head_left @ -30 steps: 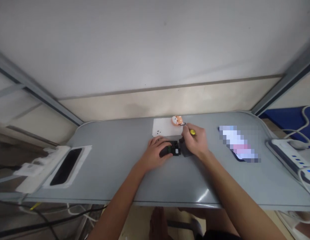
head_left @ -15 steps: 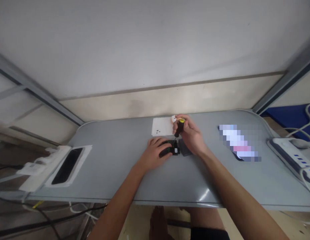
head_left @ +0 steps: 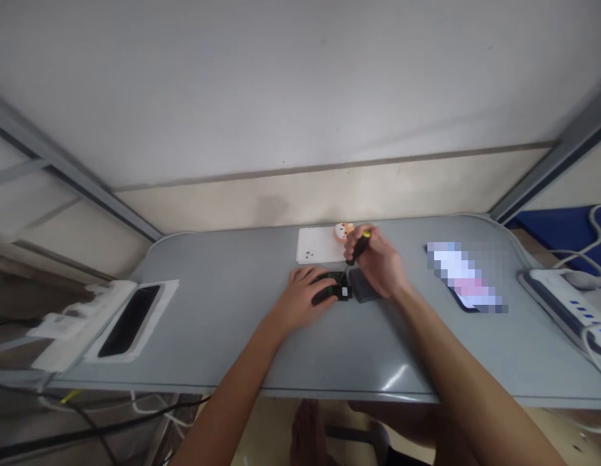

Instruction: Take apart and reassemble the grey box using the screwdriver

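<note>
In the head view, I am watching two bare hands working close together over a smooth grey tabletop with a soft sheen. The left hand (head_left: 307,294) is curling around a black device (head_left: 343,292) — a small, blocky thing showing a hint of green and a pale label — and is pinning it between fingers and thumb near the middle of the table. The right hand (head_left: 383,264) is clenching a screwdriver (head_left: 360,248), its dark, rounded handle ending in a yellow cap and leaning; its thin shaft is pointing down toward the device, though I cannot tell whether the tip is touching.

Taking the device as the dial's centre, a flat, matte dark-grey piece (head_left: 365,287) is lying just beside it at 3 o'clock. A thin white sheet (head_left: 324,246) is lying at 11, carrying tiny dark specks (head_left: 308,254), with a rounded orange-and-white animal figure (head_left: 343,232) sitting at 12. Farther out, a lit phone (head_left: 462,275) is glowing at 3, and a glossy black slab (head_left: 130,321) is resting on white material at 9.
</note>
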A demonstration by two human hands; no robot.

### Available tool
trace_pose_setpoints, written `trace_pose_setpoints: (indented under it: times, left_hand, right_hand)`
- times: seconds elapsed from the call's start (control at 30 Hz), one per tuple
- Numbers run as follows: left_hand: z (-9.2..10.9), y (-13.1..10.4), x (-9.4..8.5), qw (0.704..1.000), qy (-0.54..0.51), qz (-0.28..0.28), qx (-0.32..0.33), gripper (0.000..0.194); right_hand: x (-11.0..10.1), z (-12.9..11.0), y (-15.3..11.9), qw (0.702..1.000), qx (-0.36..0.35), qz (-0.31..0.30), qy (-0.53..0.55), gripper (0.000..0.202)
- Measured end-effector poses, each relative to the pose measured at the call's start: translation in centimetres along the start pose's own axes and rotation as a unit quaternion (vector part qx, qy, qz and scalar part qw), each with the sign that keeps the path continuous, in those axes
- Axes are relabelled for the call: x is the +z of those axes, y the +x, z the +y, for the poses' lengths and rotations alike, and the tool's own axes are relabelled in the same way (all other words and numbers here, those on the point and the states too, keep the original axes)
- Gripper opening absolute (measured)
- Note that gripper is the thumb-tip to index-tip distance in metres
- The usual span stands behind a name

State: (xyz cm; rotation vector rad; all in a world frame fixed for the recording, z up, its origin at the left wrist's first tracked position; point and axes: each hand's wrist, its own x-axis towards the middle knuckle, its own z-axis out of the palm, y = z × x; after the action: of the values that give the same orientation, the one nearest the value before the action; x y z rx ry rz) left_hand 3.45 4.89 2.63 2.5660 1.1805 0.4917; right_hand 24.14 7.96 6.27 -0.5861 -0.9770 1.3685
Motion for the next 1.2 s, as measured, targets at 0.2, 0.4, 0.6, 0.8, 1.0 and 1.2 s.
trace_pose_setpoints:
  times: [0.2, 0.4, 0.6, 0.8, 1.0, 1.2]
  left_hand:
    - [-0.26, 0.0, 0.29, 1.0, -0.017, 0.014, 0.007, 0.025]
    - [-0.37, -0.14, -0.07, 1.0, -0.018, -0.001, 0.012, 0.025]
    - [-0.39, -0.17, -0.2, 1.0, -0.018, -0.008, 0.006, 0.027]
    - [-0.36, -0.24, -0.16, 1.0, -0.004, -0.002, 0.005, 0.028]
    - [-0.28, -0.37, -0.11, 1.0, 0.001, -0.001, 0.014, 0.027]
    - [-0.36, -0.41, -0.08, 1.0, 0.0, 0.004, 0.013, 0.029]
  right_hand:
    - [0.15, 0.3, -0.09, 0.999, 0.008, 0.039, 0.018, 0.035]
    - [0.18, -0.22, -0.42, 0.998, 0.004, 0.032, 0.044, 0.03]
    - [0.25, 0.12, -0.37, 1.0, 0.021, -0.015, 0.006, 0.03]
    - [0.79, 0.4, -0.55, 1.0, -0.006, 0.026, -0.014, 0.033]
    - [0.37, 0.02, -0.33, 1.0, -0.017, 0.011, 0.021, 0.026]
    - [0.56, 0.35, -0.37, 1.0, -0.001, 0.013, 0.022, 0.031]
